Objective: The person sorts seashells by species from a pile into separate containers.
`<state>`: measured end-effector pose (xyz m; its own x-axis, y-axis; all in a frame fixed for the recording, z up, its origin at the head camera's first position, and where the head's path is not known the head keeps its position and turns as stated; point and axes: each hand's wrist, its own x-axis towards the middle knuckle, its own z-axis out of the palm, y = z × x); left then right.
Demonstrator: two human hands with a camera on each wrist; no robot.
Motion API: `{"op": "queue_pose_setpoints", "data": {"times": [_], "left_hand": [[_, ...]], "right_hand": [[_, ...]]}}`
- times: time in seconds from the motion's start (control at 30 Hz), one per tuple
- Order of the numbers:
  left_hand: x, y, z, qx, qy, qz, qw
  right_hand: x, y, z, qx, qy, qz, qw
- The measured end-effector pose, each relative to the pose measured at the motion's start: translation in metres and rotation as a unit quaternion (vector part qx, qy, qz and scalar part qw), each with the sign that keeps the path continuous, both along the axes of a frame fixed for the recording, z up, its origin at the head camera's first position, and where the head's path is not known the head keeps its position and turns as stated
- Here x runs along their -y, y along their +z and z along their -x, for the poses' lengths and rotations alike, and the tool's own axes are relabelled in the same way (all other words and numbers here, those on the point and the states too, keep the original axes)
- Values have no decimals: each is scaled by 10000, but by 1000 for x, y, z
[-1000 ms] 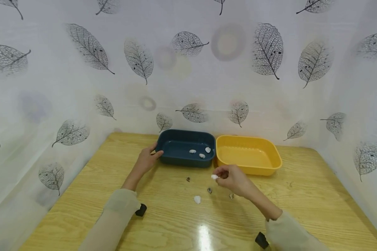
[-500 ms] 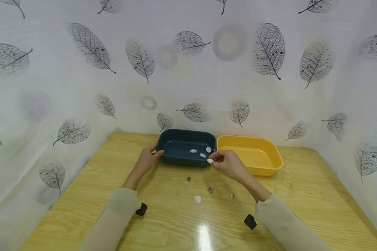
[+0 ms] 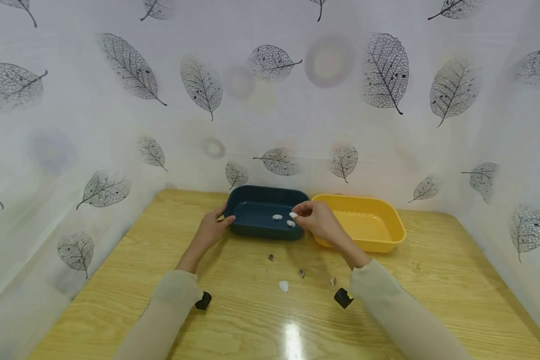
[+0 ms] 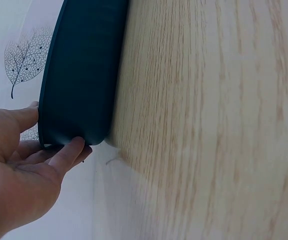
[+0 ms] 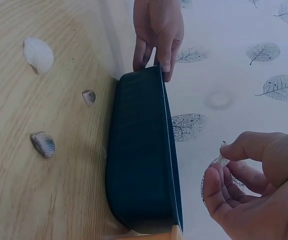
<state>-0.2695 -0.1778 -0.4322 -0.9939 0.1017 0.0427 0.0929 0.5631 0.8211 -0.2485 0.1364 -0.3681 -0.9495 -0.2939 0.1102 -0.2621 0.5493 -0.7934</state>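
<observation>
My right hand (image 3: 321,221) pinches a small white seashell (image 3: 293,215) between thumb and fingertips, above the right end of the dark blue basin (image 3: 256,231). At the basin's left end, my left hand (image 3: 208,230) grips the rim; in the left wrist view the thumb lies at the rim and the fingers (image 4: 69,155) curl under the end wall. Two white shells, a left one (image 3: 277,217) and a right one (image 3: 290,223), lie inside the basin. The right wrist view shows the pinched shell (image 5: 224,155) mostly covered by the fingers.
A yellow basin (image 3: 380,246) stands against the blue one's right side. On the wooden table in front lie a white shell (image 3: 283,286), a striped shell (image 5: 43,144), a small dark shell (image 3: 271,257) and a brownish shell (image 3: 332,282). A leaf-printed curtain (image 3: 288,115) hangs behind.
My right hand has carried the white shell up and to the left, from over the table to above the blue basin. The left hand has stayed on the rim.
</observation>
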Motion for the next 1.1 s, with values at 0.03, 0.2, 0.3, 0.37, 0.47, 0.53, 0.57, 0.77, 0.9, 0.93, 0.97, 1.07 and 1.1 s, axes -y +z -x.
{"op": "queue_pose_setpoints", "data": {"times": [0.03, 0.2, 0.3, 0.37, 0.47, 0.53, 0.57, 0.77, 0.9, 0.93, 0.97, 1.07, 1.1], "left_hand": [[0, 0, 0, -2, -2, -1, 10000], [1, 0, 1, -35, 6, -11, 10000], [0, 0, 1, -55, 11, -37, 10000], [0, 0, 1, -32, 3, -74, 10000], [0, 0, 1, -20, -11, -93, 10000], [1, 0, 1, -27, -26, -96, 9999], [1, -1, 1, -39, -33, -82, 10000], [2, -2, 1, -91, -33, -71, 9999], [1, -1, 0, -103, -23, -86, 9999], [1, -1, 0, -108, -18, -97, 9999], [1, -1, 0, -108, -18, -103, 9999], [0, 0, -1, -113, -8, -127, 9999], [1, 0, -1, -115, 3, -132, 9998]], "right_hand": [[1, 1, 1, 18, -5, 22, 10000], [7, 0, 9, 121, -84, 85, 9999], [11, 0, 15, 99, -156, 62, 9998], [14, -1, 18, 82, -185, 87, 9998], [19, -2, 22, 64, -200, 147, 9997], [22, -4, 25, 44, -207, 185, 9996], [23, -5, 27, 51, -206, 209, 9996], [32, -13, 36, 40, -233, 258, 9994], [38, -15, 41, -92, -283, 252, 9992], [39, -15, 42, -125, -298, 269, 9991], [40, -16, 44, -170, -299, 291, 9990], [44, -16, 48, -205, -293, 394, 9986], [46, -16, 49, -213, -287, 403, 9985]]}}
